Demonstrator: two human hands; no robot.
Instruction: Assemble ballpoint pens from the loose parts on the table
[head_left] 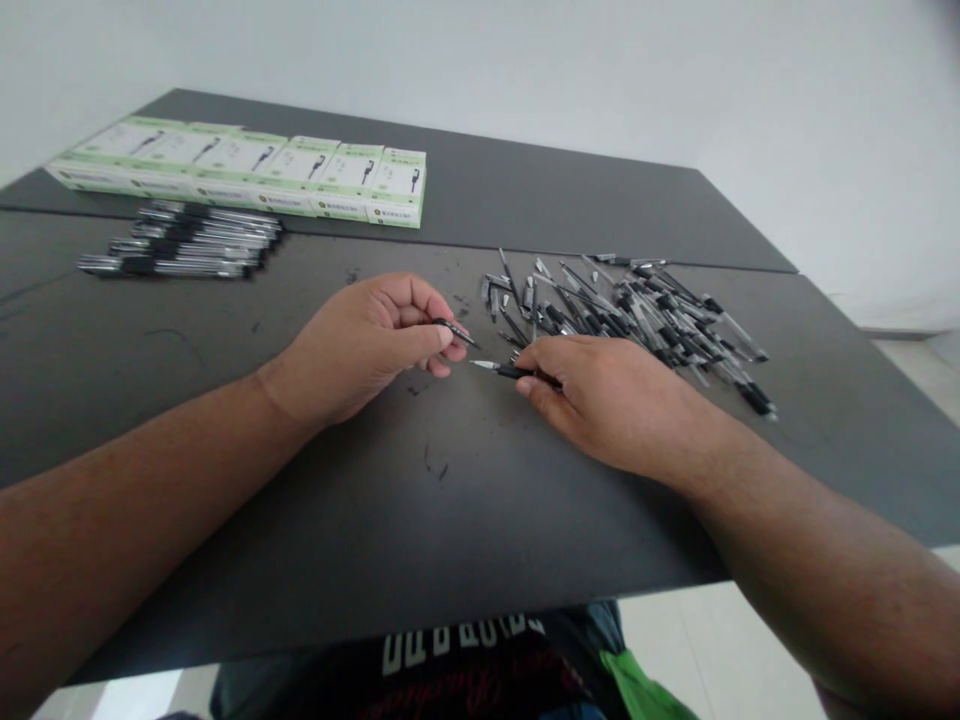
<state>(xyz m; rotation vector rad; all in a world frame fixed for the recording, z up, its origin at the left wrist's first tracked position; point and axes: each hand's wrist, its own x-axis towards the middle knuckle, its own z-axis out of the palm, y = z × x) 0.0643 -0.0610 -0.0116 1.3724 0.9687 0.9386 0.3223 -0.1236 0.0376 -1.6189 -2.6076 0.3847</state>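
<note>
My left hand pinches a slim dark pen part between thumb and forefinger; its thin end points right, and whether it is a refill or a cap I cannot make out. Facing it, with a small space between, is the silver tip of a black-grip pen. My right hand is closed round that pen, hiding its rear part. Just behind my right hand spreads a jumbled pile of pens and loose pen parts, with clear barrels, black grips and small clear caps.
A row of green-and-white boxes stands at the back left of the dark table. In front of the boxes lies a stack of assembled-looking pens, side by side. A seam crosses the tabletop behind the pile. Dark marks dot the surface.
</note>
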